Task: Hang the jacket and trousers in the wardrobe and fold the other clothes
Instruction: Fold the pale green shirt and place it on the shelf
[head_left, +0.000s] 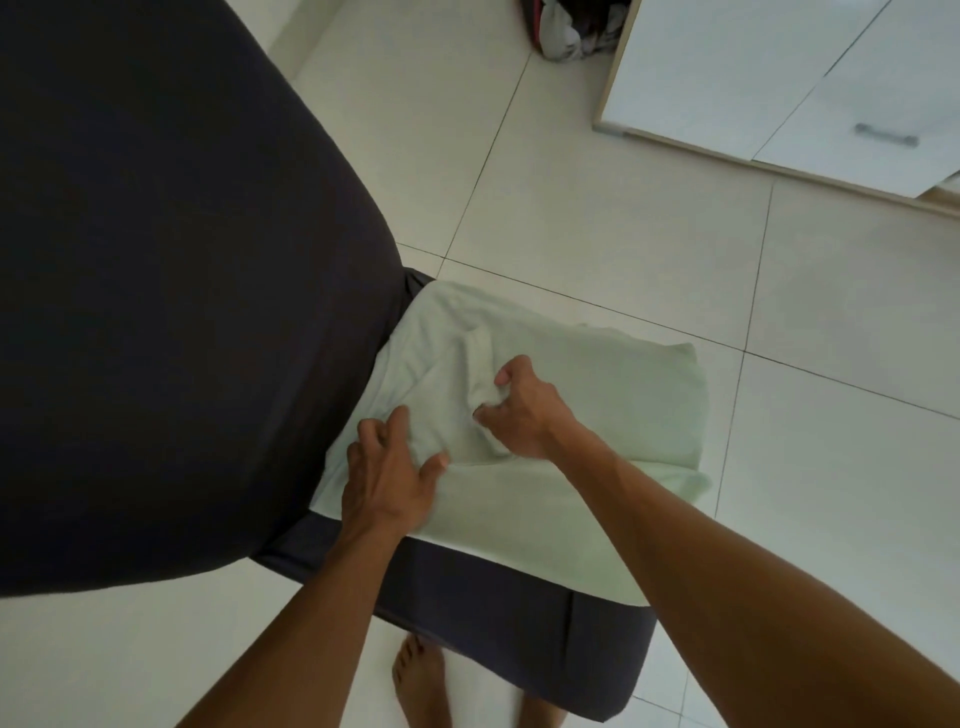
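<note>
Pale floor tiles (597, 218) with thin dark joints fill the room around a dark grey bed (171, 291), on whose near right corner the work is being done. A bunched fold of a pale green garment (597, 395) is pinched between the curled fingers (501, 378) and thumb of the right hand (522, 410). Just to its left, the left hand (387, 467) is laid on the same cloth with its fingers spread and the thumb angled out to the right, pressing the cloth down. The garment is spread flat over the corner of the bed, its right edge reaching the mattress edge. Bare feet (421, 680) are seen on the tiles at the near edge. A white wardrobe (769, 73) with a metal handle (885, 135) stands at the far right, and a small heap of clothes (566, 31) lies on the floor just left of it.
</note>
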